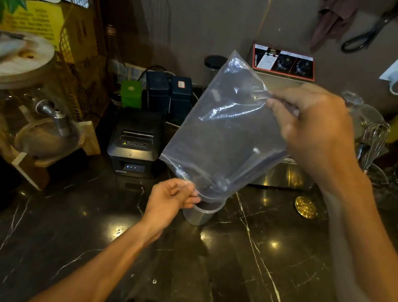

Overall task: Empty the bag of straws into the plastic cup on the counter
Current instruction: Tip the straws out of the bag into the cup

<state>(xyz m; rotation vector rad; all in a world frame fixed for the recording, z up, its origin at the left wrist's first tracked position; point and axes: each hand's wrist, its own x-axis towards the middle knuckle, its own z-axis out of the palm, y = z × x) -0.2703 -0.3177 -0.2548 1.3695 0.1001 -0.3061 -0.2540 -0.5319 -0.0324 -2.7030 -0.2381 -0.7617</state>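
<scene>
Dark marble bench (267, 256), cluttered back wall. Both hands pinch bag (224, 134): left hand (170, 199) low, right hand (311, 125) high, over cup (201, 214).

A drinks-shop counter (dark marble): receipt printer (136, 143), drink dispenser (8, 80), whisk (374, 144).

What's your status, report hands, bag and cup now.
Left hand pinching bag's low corner, right hand gripping the upper end. Bag tipped mouth-down over cup. Nothing blocking on counter.

both hands (313, 128) tip clear bag (225, 131) over cup (201, 212)
</scene>
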